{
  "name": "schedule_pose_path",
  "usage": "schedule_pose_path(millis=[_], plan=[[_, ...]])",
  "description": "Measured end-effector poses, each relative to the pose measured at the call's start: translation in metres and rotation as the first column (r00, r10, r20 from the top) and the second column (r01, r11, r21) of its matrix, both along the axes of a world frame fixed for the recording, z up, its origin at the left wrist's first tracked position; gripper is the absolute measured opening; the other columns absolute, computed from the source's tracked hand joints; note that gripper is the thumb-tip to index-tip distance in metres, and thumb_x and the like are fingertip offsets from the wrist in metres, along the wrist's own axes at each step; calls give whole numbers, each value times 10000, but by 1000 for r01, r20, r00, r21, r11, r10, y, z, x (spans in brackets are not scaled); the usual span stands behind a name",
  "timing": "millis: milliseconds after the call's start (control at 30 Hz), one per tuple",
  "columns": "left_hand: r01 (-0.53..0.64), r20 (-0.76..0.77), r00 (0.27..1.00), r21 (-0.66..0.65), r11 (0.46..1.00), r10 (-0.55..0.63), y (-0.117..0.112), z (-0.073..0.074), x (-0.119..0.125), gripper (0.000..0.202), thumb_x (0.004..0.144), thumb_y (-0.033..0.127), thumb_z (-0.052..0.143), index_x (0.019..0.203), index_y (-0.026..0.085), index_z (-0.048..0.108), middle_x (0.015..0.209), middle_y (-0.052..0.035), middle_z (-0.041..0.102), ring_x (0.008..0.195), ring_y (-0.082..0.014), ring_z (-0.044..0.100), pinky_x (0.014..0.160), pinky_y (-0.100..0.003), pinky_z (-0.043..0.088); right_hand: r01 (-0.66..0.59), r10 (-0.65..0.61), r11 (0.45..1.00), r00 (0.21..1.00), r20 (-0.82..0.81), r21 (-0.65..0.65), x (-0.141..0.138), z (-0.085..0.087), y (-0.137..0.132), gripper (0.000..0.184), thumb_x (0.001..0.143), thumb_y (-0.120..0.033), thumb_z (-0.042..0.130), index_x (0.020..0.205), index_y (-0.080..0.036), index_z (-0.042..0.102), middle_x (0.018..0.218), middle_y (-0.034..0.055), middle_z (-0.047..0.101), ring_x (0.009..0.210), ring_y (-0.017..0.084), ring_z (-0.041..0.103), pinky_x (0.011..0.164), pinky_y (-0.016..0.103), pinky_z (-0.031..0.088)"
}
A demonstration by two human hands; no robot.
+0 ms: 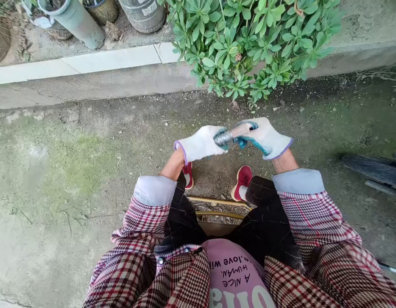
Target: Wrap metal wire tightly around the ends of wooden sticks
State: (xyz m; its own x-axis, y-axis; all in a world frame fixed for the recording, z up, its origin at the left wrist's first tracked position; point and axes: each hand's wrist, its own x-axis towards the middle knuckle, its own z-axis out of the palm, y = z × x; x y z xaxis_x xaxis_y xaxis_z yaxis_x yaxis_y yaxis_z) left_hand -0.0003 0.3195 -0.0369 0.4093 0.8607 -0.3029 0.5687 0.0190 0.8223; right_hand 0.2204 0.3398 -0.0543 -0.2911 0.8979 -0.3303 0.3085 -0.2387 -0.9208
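Observation:
Both hands wear white work gloves with teal palms and purple cuffs, and they meet in front of me above the ground. Between them is a short wooden handle (241, 129) with a coil of silver wire (223, 138) wound around its left end. My left hand (204, 143) is closed around the wire-wound end. From the other side, my right hand (265, 134) grips the wooden part with its fingers curled around it. The glove fingers hide part of the handle, and its far ends cannot be made out.
A leafy green shrub (245, 47) overhangs the ledge (114, 62) ahead. Pots, including a grey one (141, 15), stand at the upper left. My red shoes (243, 179) rest on mossy ground, near yellow metal bars (220, 201). Dark objects (374, 167) lie at the right.

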Motion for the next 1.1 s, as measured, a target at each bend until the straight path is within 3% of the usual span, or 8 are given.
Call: schedule_pose_path(millis=[167,267,433,533,600,800,967,1100], plan=[[-266,-29,963,42,963,268,15,-6,-4,227,816,173,721,1037,152,675,807,-12,653,676,-132,591,654,-278,545,-92,89,994,995,-35,-65,-21,3,-11,155,794,-306,841,684,-257,743,684,34,754,594,183,659,536,321,580],[-264,-206,937,112,958,283,22,-11,-8,280,865,179,690,1144,149,685,914,-58,707,792,-175,665,779,-317,584,-187,187,981,982,10,-43,-26,9,-17,188,817,-287,800,647,-257,724,675,28,750,601,185,672,552,314,561],[158,-647,758,68,985,-77,15,-13,-7,327,892,155,612,1195,171,733,1023,-135,771,974,-298,741,879,-409,566,-246,244,969,958,150,-4,-16,17,-16,122,847,-287,712,752,-244,775,672,16,736,565,182,642,526,318,515],[424,-623,686,-79,902,-377,4,-11,3,301,890,158,590,1134,207,758,972,-116,774,928,-291,740,814,-386,546,-180,140,974,954,263,134,-3,13,-6,123,826,-262,698,724,-247,766,664,16,722,613,188,631,561,321,510],[495,-503,740,-42,868,-446,-1,-9,8,232,870,196,633,1067,227,751,903,-66,757,833,-236,700,769,-344,521,-111,57,974,963,263,195,3,7,0,113,801,-253,700,702,-247,755,695,22,737,665,196,640,599,326,522],[70,-141,989,180,981,-45,9,-6,-1,211,800,232,739,994,166,687,855,-7,698,733,-142,576,677,-270,483,51,-52,999,991,124,17,-8,-2,-4,96,821,-292,715,736,-252,736,665,34,719,524,175,560,457,326,465],[-80,-312,939,220,972,148,20,-14,-12,229,849,214,699,1068,148,708,903,-65,734,810,-197,667,768,-311,538,-198,199,980,973,117,-17,-30,12,-20,145,843,-292,710,703,-254,709,701,30,739,560,180,624,532,332,527],[113,-581,813,106,988,-31,15,-13,-6,293,893,183,616,1159,172,739,1020,-121,780,935,-261,738,855,-362,563,-272,268,962,950,159,5,-27,20,-22,133,845,-324,692,740,-255,736,737,31,759,615,211,674,570,355,545]])
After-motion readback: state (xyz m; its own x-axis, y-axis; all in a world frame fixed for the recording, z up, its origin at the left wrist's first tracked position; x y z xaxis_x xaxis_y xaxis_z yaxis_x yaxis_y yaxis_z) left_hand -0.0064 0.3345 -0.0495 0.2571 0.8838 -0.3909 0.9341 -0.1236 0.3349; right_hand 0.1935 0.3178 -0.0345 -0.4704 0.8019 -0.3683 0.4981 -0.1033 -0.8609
